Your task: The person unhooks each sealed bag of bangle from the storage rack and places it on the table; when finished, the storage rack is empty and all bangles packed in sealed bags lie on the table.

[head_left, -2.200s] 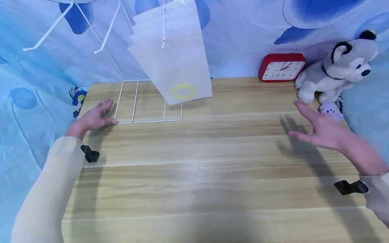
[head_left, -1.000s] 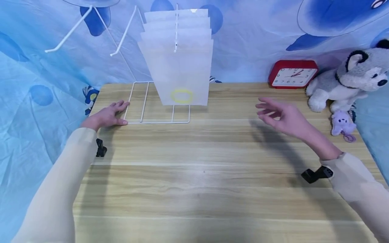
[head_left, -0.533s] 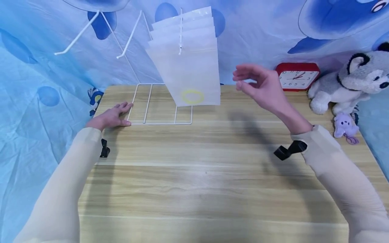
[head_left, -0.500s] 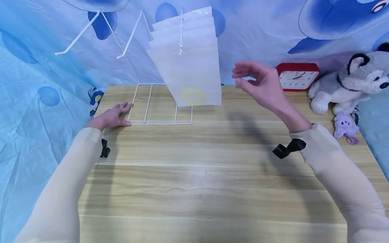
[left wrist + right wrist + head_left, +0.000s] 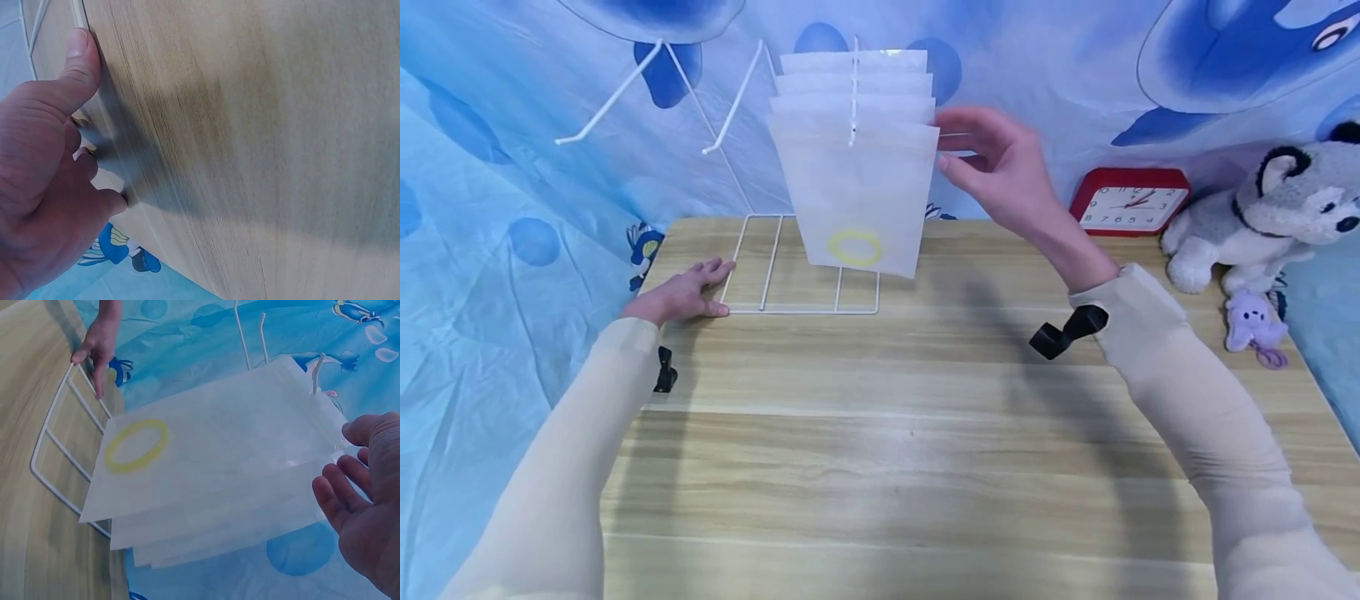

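Several frosted, translucent plastic bags (image 5: 865, 192) hang one behind another from a prong of a white wire display rack (image 5: 805, 312). A yellow ring (image 5: 136, 445) shows through the front bag near its bottom. My right hand (image 5: 1000, 162) is at the upper right edge of the front bag; in the right wrist view its thumb and fingers stand apart around the bag's corner. My left hand (image 5: 688, 292) rests on the left end of the rack's base, thumb (image 5: 80, 62) on the front corner and the other fingers spread along the side wire.
Two bare prongs (image 5: 733, 100) of the rack stick out left of the bags. At the back right stand a red clock (image 5: 1131, 202), a grey and white plush dog (image 5: 1262, 208) and a small purple plush toy (image 5: 1253, 321). A blue patterned cloth (image 5: 1037, 67) hangs behind the wooden table (image 5: 887, 467).
My right hand has moved left and up from near the plush toys to the bags' edge. The hanging bags have swung a little. My left hand has stayed on the rack's base.
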The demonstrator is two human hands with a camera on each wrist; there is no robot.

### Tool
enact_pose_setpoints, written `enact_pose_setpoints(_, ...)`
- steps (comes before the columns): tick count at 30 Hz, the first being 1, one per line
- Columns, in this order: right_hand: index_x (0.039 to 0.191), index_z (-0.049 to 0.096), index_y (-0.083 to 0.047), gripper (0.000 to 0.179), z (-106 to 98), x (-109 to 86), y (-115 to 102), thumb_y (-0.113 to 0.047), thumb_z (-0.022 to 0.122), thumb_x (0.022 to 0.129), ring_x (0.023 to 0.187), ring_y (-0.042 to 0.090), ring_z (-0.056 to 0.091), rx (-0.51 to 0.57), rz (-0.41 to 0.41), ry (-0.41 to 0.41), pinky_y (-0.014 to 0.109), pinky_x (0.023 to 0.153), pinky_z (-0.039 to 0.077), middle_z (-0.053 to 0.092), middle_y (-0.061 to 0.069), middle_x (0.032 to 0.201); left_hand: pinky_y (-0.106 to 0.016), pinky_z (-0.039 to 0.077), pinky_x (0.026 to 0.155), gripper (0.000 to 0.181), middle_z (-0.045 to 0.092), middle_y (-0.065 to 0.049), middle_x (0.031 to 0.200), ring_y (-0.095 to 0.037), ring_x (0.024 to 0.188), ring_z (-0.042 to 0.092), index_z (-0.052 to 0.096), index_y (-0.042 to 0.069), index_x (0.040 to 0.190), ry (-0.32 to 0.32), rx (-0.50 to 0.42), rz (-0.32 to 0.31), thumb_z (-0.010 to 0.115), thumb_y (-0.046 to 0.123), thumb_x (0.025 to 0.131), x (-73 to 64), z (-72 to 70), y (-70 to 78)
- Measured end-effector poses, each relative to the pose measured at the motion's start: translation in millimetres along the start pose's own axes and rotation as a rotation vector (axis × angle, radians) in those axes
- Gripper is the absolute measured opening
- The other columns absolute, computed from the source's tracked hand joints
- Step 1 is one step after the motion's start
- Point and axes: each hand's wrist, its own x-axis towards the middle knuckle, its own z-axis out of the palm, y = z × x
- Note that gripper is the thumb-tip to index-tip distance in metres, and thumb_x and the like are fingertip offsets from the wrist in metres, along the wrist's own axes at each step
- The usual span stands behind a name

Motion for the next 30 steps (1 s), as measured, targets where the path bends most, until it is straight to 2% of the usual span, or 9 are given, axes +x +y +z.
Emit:
enact_pose_setpoints(6,0.133,0.063,-0.003,0.041,5.7,11.7,-5.0,-0.001,0.069,0.092,0.109,0.021,0.066,-0.001,0.058,-0.035,0.032,0.095,0.051,0.068,0.009,0.125,-0.073,0.006,0.109,0.092,-0.002,-0.030,0.161,-0.056,0.143,-0.005,0.011,0.003,0.159,-0.001,0.002,0.004,0.071,0.028,0.094,-0.8,-0.1,2.3)
enact_pose_setpoints(10,0.130,0.066,-0.007,0.038,9.4,19.4,-7.2,-0.006,0.071,0.092,0.091,0.022,0.065,-0.007,0.083,-0.054,0.027,0.082,0.051,0.072,0.009,0.105,-0.073,0.006,0.109,0.092,-0.003,-0.030,0.161,-0.056,0.143,-0.006,0.010,0.003,0.159,-0.005,-0.001,-0.004,0.071,0.027,0.094,-0.7,0.2,1.9)
enact_pose_setpoints(15,0.126,0.070,-0.011,0.034,13.7,27.2,-5.5,-0.010,0.073,0.092,0.065,0.022,0.050,0.023,0.109,-0.070,0.028,0.063,0.038,0.054,0.006,0.067,-0.073,0.007,0.109,0.092,-0.003,-0.030,0.161,-0.056,0.143,-0.006,0.010,0.002,0.159,-0.012,-0.002,-0.009,0.071,0.026,0.094,-0.7,0.6,1.7)
enact_pose_setpoints(17,0.126,0.071,-0.013,0.033,15.9,29.2,-3.9,-0.012,0.073,0.092,0.056,0.020,0.039,0.010,0.111,-0.081,0.028,0.056,0.030,0.039,0.003,0.058,-0.072,0.007,0.109,0.091,-0.003,-0.030,0.161,-0.056,0.143,-0.006,0.010,0.002,0.159,-0.010,0.001,-0.010,0.071,0.026,0.094,-0.9,1.0,1.3)
enact_pose_setpoints(19,0.126,0.071,-0.012,0.033,18.9,30.9,-2.3,-0.011,0.072,0.093,0.056,0.019,0.042,0.025,0.113,-0.096,0.028,0.056,0.031,0.035,0.003,0.055,-0.073,0.007,0.109,0.092,-0.003,-0.030,0.161,-0.056,0.143,-0.006,0.010,0.003,0.159,-0.009,0.001,-0.010,0.071,0.027,0.094,-1.1,1.2,0.3)
enact_pose_setpoints(21,0.126,0.071,-0.011,0.032,22.3,32.4,-0.9,-0.009,0.070,0.094,0.060,0.020,0.052,0.055,0.120,-0.106,0.025,0.059,0.039,0.046,0.003,0.059,-0.073,0.007,0.109,0.092,-0.003,-0.030,0.161,-0.056,0.143,-0.006,0.010,0.003,0.159,-0.010,0.001,-0.008,0.071,0.027,0.094,-1.2,1.5,-0.1)
enact_pose_setpoints(24,0.126,0.071,-0.008,0.031,27.4,34.5,0.2,-0.005,0.068,0.095,0.084,0.024,0.066,0.111,0.146,-0.112,0.028,0.075,0.051,0.070,0.004,0.096,-0.073,0.007,0.109,0.093,-0.003,-0.030,0.161,-0.056,0.143,-0.006,0.009,0.003,0.159,-0.012,-0.001,-0.009,0.071,0.029,0.094,-1.0,2.1,-0.1)
enact_pose_setpoints(26,0.126,0.071,-0.009,0.031,29.9,35.7,0.0,-0.005,0.067,0.096,0.093,0.022,0.066,0.108,0.166,-0.105,0.028,0.081,0.052,0.067,0.000,0.125,-0.073,0.007,0.109,0.093,-0.002,-0.030,0.161,-0.056,0.143,-0.006,0.010,0.004,0.159,-0.012,-0.001,-0.012,0.071,0.029,0.095,-1.4,2.1,0.8)
enact_pose_setpoints(30,0.125,0.071,-0.009,0.030,32.5,37.6,-1.2,-0.006,0.067,0.096,0.099,0.022,0.064,0.110,0.178,-0.095,0.029,0.083,0.052,0.063,0.001,0.132,-0.073,0.007,0.109,0.092,-0.002,-0.030,0.161,-0.056,0.143,-0.006,0.010,0.004,0.159,-0.011,0.000,-0.012,0.070,0.030,0.095,-2.0,1.0,2.6)
